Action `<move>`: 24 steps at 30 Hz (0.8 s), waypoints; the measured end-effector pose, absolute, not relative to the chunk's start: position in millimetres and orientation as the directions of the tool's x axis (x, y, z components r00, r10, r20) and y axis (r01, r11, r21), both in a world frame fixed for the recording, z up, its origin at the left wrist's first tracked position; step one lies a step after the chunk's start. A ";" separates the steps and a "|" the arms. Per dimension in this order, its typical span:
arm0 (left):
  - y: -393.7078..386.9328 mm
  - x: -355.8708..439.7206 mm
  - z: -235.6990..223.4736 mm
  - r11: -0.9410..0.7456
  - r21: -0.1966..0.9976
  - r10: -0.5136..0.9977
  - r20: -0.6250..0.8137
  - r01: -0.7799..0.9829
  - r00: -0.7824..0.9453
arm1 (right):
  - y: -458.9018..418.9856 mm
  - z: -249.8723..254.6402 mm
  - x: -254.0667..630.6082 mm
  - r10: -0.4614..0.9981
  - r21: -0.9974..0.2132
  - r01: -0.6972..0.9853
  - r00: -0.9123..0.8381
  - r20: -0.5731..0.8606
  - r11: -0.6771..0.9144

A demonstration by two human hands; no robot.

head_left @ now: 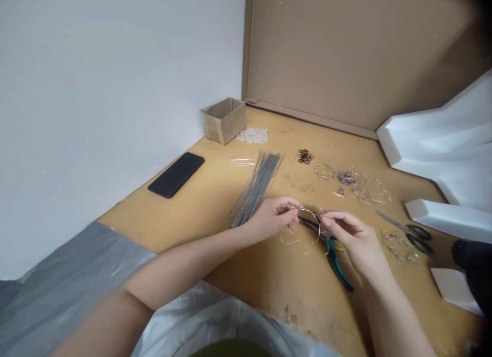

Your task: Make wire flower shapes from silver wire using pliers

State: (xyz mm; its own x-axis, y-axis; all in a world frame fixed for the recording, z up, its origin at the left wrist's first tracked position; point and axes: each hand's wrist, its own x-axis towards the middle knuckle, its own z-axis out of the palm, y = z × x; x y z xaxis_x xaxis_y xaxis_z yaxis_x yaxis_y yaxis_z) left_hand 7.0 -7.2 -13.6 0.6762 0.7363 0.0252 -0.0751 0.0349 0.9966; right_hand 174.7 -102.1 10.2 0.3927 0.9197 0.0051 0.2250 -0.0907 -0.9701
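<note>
My left hand (274,217) pinches one end of a thin curved silver wire (312,218) above the wooden table (215,203). My right hand (351,239) pinches the wire's other end and is closed around green-handled pliers (336,257), whose jaws point toward the wire. The wire loops down between the two hands. A bundle of straight grey wires (255,187) lies just left of my left hand.
A black phone (177,174) lies at the left by the wall. A small cardboard box (224,120), clear beads (253,135), black rings (305,156), clear bagged parts (353,185), scissors (409,230) and white foam pieces (442,141) surround the work spot. A cardboard sheet (346,54) stands behind.
</note>
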 end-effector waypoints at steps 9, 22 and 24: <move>-7.1 5.8 -13.4 0.041 0.996 0.730 0.027 -0.084 0.682 | -101.5 9.5 176.9 0.923 -0.948 0.317 0.374 0.086 -0.040; -7.8 6.4 -13.7 0.039 0.996 0.728 0.030 -0.084 0.685 | -102.4 10.6 175.5 0.924 -0.946 0.320 0.373 0.082 -0.046; -7.6 6.5 -13.6 0.041 0.996 0.727 0.027 -0.083 0.686 | -102.0 11.7 175.0 0.925 -0.948 0.315 0.373 0.079 -0.046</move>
